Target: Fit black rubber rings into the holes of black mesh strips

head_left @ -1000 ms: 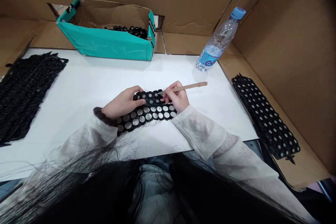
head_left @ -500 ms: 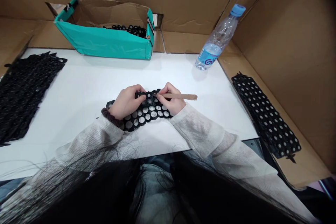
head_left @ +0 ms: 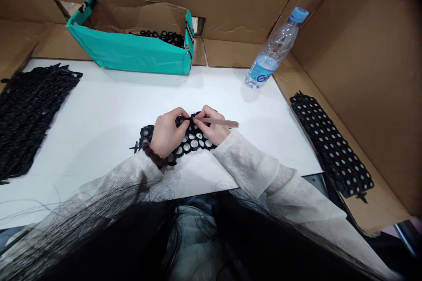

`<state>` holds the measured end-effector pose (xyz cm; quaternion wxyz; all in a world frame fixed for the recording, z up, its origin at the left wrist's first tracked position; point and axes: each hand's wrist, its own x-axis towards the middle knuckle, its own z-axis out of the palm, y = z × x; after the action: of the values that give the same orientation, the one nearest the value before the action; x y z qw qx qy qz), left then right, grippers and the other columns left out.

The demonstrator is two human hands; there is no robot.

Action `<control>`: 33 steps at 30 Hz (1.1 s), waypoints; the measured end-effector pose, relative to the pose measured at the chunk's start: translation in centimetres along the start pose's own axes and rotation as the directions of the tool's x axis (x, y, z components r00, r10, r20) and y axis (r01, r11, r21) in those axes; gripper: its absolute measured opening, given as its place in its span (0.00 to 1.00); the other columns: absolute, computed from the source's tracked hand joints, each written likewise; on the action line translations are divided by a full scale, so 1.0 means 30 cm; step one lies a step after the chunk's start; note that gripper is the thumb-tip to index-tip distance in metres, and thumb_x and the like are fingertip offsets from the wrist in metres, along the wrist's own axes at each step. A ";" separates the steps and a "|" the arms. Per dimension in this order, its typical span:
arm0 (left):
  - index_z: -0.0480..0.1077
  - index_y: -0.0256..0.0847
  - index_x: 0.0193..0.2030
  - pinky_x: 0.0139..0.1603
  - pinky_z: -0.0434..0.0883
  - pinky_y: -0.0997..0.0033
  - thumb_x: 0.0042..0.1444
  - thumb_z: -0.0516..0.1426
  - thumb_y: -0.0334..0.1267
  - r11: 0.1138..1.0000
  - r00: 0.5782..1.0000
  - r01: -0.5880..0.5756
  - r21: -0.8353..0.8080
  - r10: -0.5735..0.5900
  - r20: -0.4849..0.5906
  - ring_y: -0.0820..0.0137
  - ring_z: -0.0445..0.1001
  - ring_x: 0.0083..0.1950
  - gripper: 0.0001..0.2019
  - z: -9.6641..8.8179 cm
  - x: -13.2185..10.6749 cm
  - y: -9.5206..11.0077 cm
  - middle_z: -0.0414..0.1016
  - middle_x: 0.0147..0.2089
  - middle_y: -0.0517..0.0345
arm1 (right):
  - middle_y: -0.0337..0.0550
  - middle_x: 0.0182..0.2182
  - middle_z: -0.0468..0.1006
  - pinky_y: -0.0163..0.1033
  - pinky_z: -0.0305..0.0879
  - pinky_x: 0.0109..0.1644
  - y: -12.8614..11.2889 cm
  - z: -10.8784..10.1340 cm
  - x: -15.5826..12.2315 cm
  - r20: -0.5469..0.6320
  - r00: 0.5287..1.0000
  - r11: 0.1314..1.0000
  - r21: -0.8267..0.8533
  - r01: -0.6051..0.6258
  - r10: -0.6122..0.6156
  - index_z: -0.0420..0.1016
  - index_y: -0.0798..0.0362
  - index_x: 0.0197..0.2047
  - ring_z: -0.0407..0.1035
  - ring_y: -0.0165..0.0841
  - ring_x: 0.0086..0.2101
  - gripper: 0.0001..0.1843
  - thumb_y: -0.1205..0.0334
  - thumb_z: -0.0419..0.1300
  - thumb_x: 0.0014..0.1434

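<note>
Black dotted strip on white tabletop, near edge. L hand now closer to R hand than 0.5 s ago, pinching strip's far part; R pinches tan stick. Prob. means work narrowed to one spot betw. them.

Plastic bottle — blue-capped, cardboard walls

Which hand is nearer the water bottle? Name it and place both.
Right. The right hand, holding the brown stick, is left of the water bottle and closer to the person's body; the left hand, pinching the black strip, sits farther left.
</note>
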<state>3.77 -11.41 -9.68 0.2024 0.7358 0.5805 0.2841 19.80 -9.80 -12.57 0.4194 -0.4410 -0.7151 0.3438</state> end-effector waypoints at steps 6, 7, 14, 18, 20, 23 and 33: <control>0.68 0.40 0.42 0.41 0.65 0.66 0.56 0.50 0.40 0.995 0.999 0.006 0.097 -0.009 0.032 0.62 0.72 0.40 0.11 -0.008 0.000 -0.010 0.75 0.39 0.53 | 0.33 0.22 0.65 0.35 0.61 0.31 0.013 0.014 0.014 -0.138 0.979 0.968 0.221 -0.120 0.153 0.56 0.51 0.27 0.62 0.26 0.24 0.09 0.62 0.56 0.51; 0.68 0.39 0.42 0.42 0.65 0.65 0.56 0.50 0.41 0.994 0.999 0.023 0.103 -0.027 0.037 0.61 0.72 0.40 0.12 -0.008 0.006 -0.015 0.75 0.39 0.52 | 0.31 0.21 0.64 0.36 0.62 0.31 0.020 0.006 0.015 -0.155 0.963 0.932 0.325 -0.162 0.222 0.54 0.50 0.27 0.61 0.25 0.22 0.10 0.63 0.55 0.51; 0.69 0.38 0.38 0.39 0.65 0.66 0.50 0.54 0.48 0.993 0.949 0.110 0.029 -0.114 0.295 0.63 0.71 0.38 0.16 -0.047 0.047 -0.025 0.74 0.37 0.53 | 0.31 0.19 0.63 0.34 0.58 0.25 0.021 -0.036 -0.016 0.014 0.994 0.963 0.246 -0.113 0.113 0.56 0.51 0.28 0.61 0.25 0.20 0.09 0.64 0.56 0.49; 0.68 0.39 0.27 0.32 0.62 0.68 0.47 0.57 0.47 0.991 0.925 0.107 0.077 -0.128 0.358 0.67 0.68 0.30 0.12 -0.070 0.043 -0.005 0.71 0.27 0.58 | 0.32 0.20 0.63 0.34 0.54 0.25 -0.004 -0.035 -0.026 0.010 0.999 0.995 0.094 -0.038 0.038 0.56 0.51 0.26 0.58 0.25 0.21 0.09 0.66 0.56 0.48; 0.67 0.40 0.26 0.33 0.62 0.68 0.48 0.56 0.45 0.991 0.939 0.094 0.095 -0.120 0.323 0.67 0.68 0.31 0.10 -0.069 0.036 0.001 0.71 0.27 0.57 | 0.32 0.20 0.62 0.34 0.53 0.25 -0.011 -0.036 -0.028 0.013 1.000 0.997 0.064 -0.029 0.029 0.57 0.51 0.26 0.57 0.25 0.21 0.09 0.66 0.56 0.48; 0.67 0.40 0.28 0.35 0.63 0.67 0.49 0.55 0.45 0.991 0.953 0.077 0.113 -0.106 0.285 0.65 0.69 0.34 0.10 -0.061 0.031 -0.002 0.72 0.30 0.56 | 0.33 0.21 0.63 0.34 0.54 0.26 -0.009 -0.038 -0.030 0.021 0.999 0.998 0.050 -0.029 0.028 0.57 0.51 0.26 0.58 0.26 0.22 0.08 0.64 0.56 0.49; 0.68 0.39 0.32 0.37 0.62 0.67 0.51 0.53 0.42 0.993 0.964 0.110 0.051 -0.119 0.236 0.65 0.68 0.36 0.08 -0.040 0.012 0.006 0.72 0.33 0.55 | 0.34 0.23 0.66 0.34 0.55 0.28 -0.017 -0.016 -0.035 0.121 0.992 0.997 -0.061 0.050 -0.042 0.60 0.51 0.28 0.60 0.26 0.24 0.06 0.62 0.55 0.54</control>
<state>3.18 -11.16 -8.58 0.2731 0.7334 0.5987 0.1704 20.33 -10.91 -12.26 0.3692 -0.4163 -0.7596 0.3369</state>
